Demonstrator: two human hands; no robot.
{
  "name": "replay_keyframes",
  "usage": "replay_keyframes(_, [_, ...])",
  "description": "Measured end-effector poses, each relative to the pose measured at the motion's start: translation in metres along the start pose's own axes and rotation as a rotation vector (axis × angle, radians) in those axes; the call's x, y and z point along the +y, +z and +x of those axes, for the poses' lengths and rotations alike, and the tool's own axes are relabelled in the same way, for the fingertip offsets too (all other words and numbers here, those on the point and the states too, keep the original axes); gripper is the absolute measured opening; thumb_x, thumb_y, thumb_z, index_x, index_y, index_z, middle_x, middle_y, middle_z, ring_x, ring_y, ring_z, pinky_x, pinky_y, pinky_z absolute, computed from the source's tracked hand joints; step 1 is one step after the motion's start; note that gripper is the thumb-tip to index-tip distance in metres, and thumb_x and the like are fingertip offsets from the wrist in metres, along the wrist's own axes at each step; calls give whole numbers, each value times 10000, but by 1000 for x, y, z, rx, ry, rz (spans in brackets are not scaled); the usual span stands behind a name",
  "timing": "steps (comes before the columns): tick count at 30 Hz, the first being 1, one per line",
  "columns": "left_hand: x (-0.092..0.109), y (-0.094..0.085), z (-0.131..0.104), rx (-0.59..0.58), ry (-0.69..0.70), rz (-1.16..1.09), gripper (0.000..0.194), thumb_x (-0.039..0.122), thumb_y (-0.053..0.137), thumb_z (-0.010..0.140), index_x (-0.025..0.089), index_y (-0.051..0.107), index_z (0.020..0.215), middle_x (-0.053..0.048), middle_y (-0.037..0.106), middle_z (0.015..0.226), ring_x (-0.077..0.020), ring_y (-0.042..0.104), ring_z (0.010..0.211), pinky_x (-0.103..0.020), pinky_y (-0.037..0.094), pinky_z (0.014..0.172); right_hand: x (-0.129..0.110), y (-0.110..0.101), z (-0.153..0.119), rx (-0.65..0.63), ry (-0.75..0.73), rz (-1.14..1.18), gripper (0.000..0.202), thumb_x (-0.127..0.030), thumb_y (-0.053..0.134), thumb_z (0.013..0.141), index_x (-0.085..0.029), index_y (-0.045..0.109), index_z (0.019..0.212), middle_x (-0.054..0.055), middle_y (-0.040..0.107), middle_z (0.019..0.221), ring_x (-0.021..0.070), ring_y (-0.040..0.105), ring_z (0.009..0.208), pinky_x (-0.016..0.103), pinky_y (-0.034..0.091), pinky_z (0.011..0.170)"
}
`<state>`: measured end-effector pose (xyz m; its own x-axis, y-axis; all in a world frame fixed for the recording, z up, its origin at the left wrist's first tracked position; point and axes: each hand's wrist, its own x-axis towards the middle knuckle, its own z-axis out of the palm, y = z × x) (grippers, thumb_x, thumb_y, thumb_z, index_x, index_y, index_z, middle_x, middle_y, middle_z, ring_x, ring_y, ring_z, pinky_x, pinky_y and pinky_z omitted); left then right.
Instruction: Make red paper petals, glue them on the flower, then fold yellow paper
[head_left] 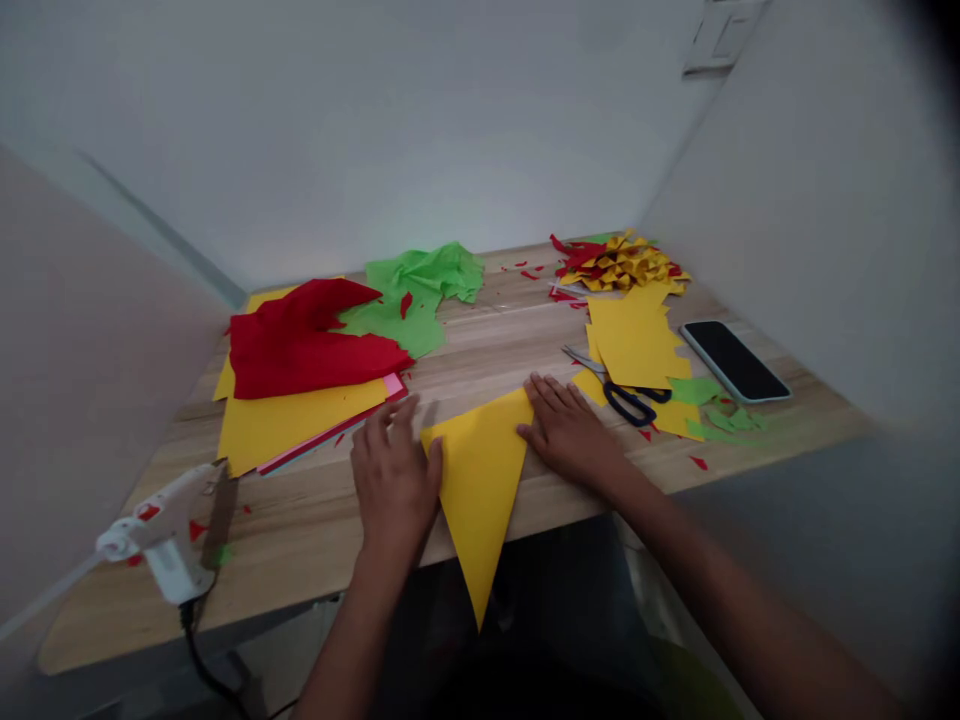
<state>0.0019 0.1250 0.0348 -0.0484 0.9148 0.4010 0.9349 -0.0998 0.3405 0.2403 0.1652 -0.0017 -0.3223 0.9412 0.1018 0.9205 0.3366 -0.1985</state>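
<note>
My left hand [394, 480], fingers slightly apart, and right hand [570, 428], fingers nearly together with thumb apart, touch the upper corners of a yellow paper triangle [482, 490] overhanging the table's [289, 540] near edge. At left, a glue gun [171, 545] holds a glue stick [49, 602].

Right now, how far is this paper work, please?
Cutting and folding look partly done: small yellow folded pieces are heaped at the far right. In hand is a yellow paper triangle, between left hand and right hand. Perhaps left: the large yellow sheets; any gluing cannot be judged, but the glue gun is unheld.
</note>
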Motion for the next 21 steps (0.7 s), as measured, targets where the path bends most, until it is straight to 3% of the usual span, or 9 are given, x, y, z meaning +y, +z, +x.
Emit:
replay_keyframes(1, [5, 0, 1, -55, 130, -30, 446, 245, 559, 895, 203, 538, 1339, -141, 560, 1334, -293, 502, 1243, -463, 401, 1043, 0, 0, 0, 3, -5, -10, 658, -469, 371, 979, -80, 354, 1510, 160, 315, 1587, 315, 289, 1466, 522, 203, 1203])
replay_keyframes(3, [14, 5, 2, -308, 376, -132, 371, 219, 530, 922, 249, 582, 1288, -83, 574, 1354, -228, 508, 1267, -403, 399, 1085, 0, 1, 1, 3, -13, -28, 650, -459, 361, 985, -76, 353, 1510, 156, 316, 1588, 317, 295, 1462, 518, 207, 1202])
replay_keyframes(5, [20, 14, 2, -544, 518, -159, 351, 261, 520, 945, 274, 590, 1289, -52, 552, 1419, -213, 477, 1330, -404, 364, 1134, 0, 2, 1, -1, -10, -40, 628, -429, 346, 996, -65, 355, 1508, 152, 322, 1586, 320, 303, 1458, 514, 219, 1198])
replay_keyframes(6, [21, 19, 3, -603, 538, -132, 374, 301, 509, 958, 279, 566, 1326, -50, 504, 1478, -227, 427, 1382, -436, 322, 1165, 0, 2, -1, -4, -5, -43, 610, -408, 336, 1002, -65, 360, 1506, 146, 326, 1586, 323, 301, 1458, 512, 226, 1196])
replay_keyframes(11, [18, 39, 11, -590, 466, 41, 483, 407, 373, 1011, 302, 398, 1481, -41, 290, 1619, -265, 227, 1495, -522, 195, 1208, -7, 4, -25, -30, -107, -3, 542, -386, 336, 1018, -158, 392, 1506, 51, 346, 1585, 327, 257, 1474, 522, 223, 1201])
replay_keyframes(17, [12, 49, 32, -530, 388, 105, 482, 393, 371, 1009, 285, 407, 1478, -38, 284, 1621, -270, 229, 1494, -509, 188, 1212, -25, -2, -60, -39, -263, 35, 470, -377, 366, 1024, -246, 467, 1463, -12, 449, 1529, 322, 355, 1424, 547, 267, 1181])
replay_keyframes(21, [12, 52, 34, -507, 387, 104, 487, 393, 377, 1005, 287, 407, 1479, -37, 297, 1616, -269, 245, 1489, -505, 194, 1211, -30, -5, -66, -12, -299, 52, 524, -413, 423, 1002, -217, 426, 1487, 1, 417, 1552, 309, 360, 1418, 506, 294, 1180])
